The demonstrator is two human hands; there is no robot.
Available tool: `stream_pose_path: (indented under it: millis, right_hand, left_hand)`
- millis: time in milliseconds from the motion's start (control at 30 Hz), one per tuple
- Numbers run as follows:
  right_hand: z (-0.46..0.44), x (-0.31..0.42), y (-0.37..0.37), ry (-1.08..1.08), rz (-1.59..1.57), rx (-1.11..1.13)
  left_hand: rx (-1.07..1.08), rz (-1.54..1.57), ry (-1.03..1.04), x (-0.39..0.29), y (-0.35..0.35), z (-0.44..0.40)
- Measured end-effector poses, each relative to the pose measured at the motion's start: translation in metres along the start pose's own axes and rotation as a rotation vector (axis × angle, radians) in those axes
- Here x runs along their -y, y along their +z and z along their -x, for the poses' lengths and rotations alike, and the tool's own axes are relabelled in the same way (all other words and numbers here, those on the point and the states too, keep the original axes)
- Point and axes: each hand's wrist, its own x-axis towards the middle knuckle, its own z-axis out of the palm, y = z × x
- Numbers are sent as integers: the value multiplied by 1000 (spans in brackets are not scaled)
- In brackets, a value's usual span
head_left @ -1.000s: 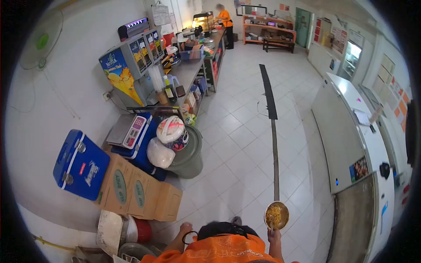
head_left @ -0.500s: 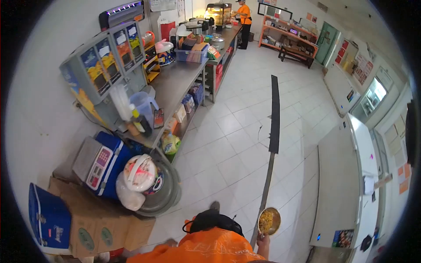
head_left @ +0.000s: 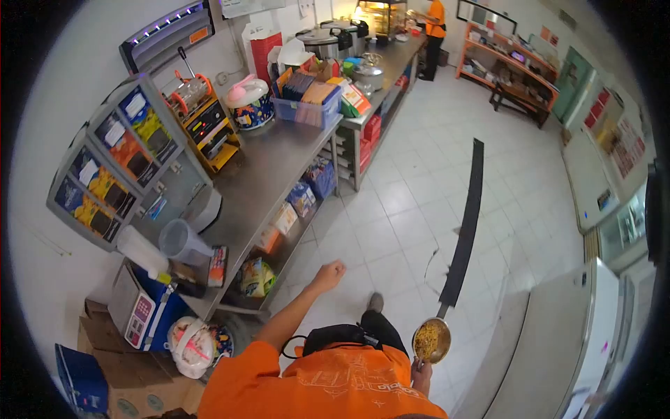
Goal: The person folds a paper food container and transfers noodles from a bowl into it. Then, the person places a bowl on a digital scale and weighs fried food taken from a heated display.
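Note:
Low at the right of the head view, my right hand (head_left: 421, 374) grips the near edge of a round metal bowl (head_left: 445, 349). Inside it lies yellow, crumbly or noodle-like food (head_left: 427, 341), too small to tell exactly. The fingers under the bowl are partly hidden. My left hand (head_left: 329, 275) is raised in front of me, curled closed with nothing seen in it. Below it is the tiled floor, and the steel counter (head_left: 259, 183) stands off to its left, apart from the hand.
A dark strip (head_left: 466, 227) runs along the floor ahead. To my right stands a white chest freezer (head_left: 558, 335). The counter holds a blue plastic bin (head_left: 307, 113), a yellow-framed machine (head_left: 209, 133) and a clear jug (head_left: 183, 244). A co-worker (head_left: 434, 35) stands far ahead.
I have moved forward along the counter, and the view has turned left. My left hand has come into view. The bowl stays in my right hand.

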Motion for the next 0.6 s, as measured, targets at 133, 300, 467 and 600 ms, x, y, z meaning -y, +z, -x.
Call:
stream_pose_path:
  millis: [133,300,467,600]
  right_hand:
    - [-59,57,138,65,56,257]
    - [-114,141,337,-199,364,315]
    - [-156,203,509,-21,275,263]
    - [-234,237,607,-193,642,418]
  left_hand:
    - [378,-596,-61,159,40,-2]
    - [391,-386,-988,164,49,76]
    - [361,-390,-1108,137,78,-6]
    - [-397,-325,-890,96,60,-196]
